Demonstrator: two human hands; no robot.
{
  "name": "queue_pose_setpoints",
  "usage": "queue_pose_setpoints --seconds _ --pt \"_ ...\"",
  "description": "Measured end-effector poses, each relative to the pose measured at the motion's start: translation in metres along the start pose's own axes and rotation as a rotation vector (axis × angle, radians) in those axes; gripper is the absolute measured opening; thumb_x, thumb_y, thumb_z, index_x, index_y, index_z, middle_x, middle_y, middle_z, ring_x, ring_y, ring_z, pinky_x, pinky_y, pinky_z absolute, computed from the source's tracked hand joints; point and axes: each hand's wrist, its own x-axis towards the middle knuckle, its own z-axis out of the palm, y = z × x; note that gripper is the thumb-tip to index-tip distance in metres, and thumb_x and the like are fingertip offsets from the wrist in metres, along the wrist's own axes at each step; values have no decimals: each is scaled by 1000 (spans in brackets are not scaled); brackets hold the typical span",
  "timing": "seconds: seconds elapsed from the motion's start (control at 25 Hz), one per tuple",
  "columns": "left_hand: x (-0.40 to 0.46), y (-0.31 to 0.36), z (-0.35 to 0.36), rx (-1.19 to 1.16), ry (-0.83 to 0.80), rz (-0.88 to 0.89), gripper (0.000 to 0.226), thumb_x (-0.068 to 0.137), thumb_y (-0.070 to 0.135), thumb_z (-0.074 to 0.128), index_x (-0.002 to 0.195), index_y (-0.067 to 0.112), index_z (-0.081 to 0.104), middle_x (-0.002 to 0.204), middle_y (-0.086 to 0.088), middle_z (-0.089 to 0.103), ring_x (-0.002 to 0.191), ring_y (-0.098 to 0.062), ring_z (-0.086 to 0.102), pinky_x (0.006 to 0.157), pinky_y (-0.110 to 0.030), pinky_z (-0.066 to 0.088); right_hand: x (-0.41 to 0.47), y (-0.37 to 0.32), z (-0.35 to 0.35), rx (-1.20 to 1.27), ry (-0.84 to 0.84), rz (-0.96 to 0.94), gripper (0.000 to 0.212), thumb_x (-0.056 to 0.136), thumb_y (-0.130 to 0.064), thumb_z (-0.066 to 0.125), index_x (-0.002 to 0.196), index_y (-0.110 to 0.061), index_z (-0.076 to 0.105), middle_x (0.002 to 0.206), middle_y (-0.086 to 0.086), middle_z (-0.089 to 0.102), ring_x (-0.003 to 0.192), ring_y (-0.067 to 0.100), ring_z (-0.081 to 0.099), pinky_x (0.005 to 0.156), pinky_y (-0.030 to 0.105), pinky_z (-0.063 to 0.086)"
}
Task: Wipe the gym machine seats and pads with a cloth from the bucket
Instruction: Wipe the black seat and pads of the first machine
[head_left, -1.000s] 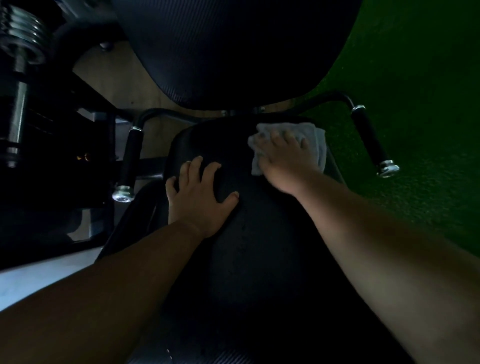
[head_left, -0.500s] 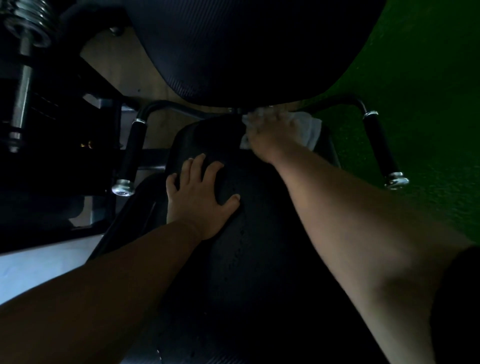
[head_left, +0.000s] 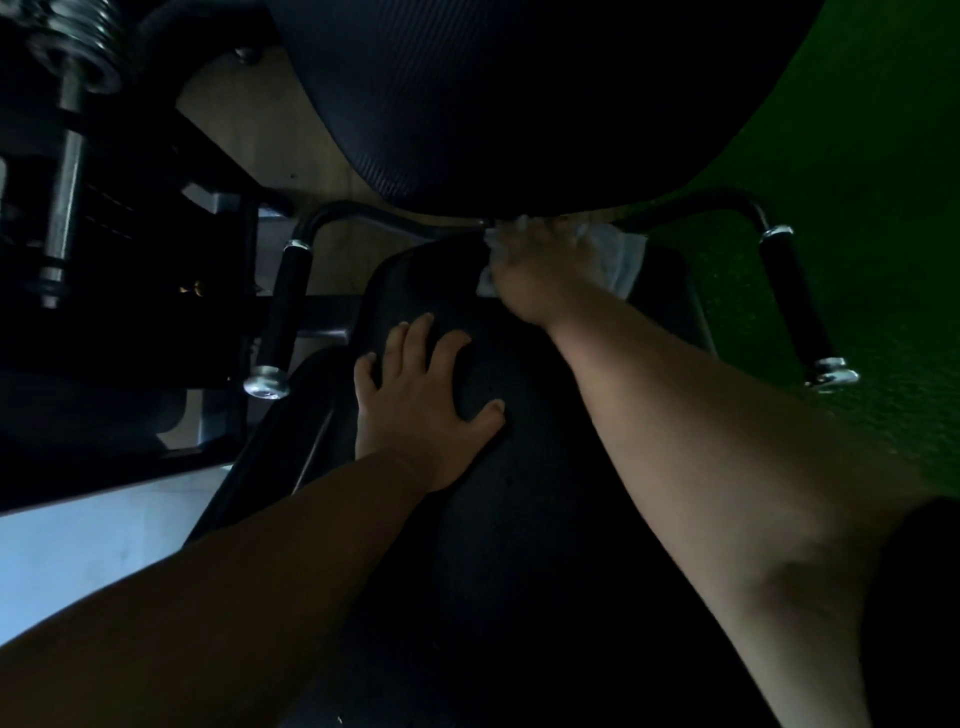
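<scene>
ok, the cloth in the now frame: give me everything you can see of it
The cloth is a pale, whitish rag that looks thin, soft and crumpled. It lies at the far end of the black seat pad, just under the lower edge of the back pad. The right hand lies on top and presses it against the seat, hiding most of it; folds show past the hand on the right and a small edge on the left. Whether it is damp cannot be told. The left hand rests apart from it.
</scene>
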Motion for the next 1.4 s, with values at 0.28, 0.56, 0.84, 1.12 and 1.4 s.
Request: queue_pose_setpoints --seconds 0.28,0.56,0.84,1.12,1.4 --pt "3 0 -1 1 -33 3 78 78 79 32 145 40 22 164 1 7 151 -21 2 119 -52 7 -88 85 4 45 34 -150 55 103 -38 29 157 -35 22 168 -2 12 154 20 6 122 44 7" --pt "3 -1 1 -9 9 16 80 77 78 32 146 38 25 164 1 11 151 -21 4 119 -52 7 -53 -5 13 72 24 117 56 105 -42 17 160 -31 7 169 1 -4 154 27 -6 122 50 -1" --pt "-2 -15 -16 -867 345 -202 49 74 33 54 121 19 58 121 -2 61 113 -20 56 103 -44 45 -84 -28 -23 477 -41 -257 52 107 -26 25 159 -26 20 168 7 8 154 26 6 123 45 12" --pt "54 76 -23 -126 27 97 61 99 46 40 149 13 36 156 -11 35 146 -31 27 117 -45 23 -94 92 7 93 105 79 56 106 -38 30 159 -21 21 168 7 10 154 26 6 124 42 11" --pt "50 51 -6 8 -105 160 69 100 62 20 160 31 5 168 4 -4 153 -18 -6 121 -48 -8 -91 96 18 55 178 55 60 105 -43 26 160 -25 12 169 3 3 155 22 -1 125 40 3"
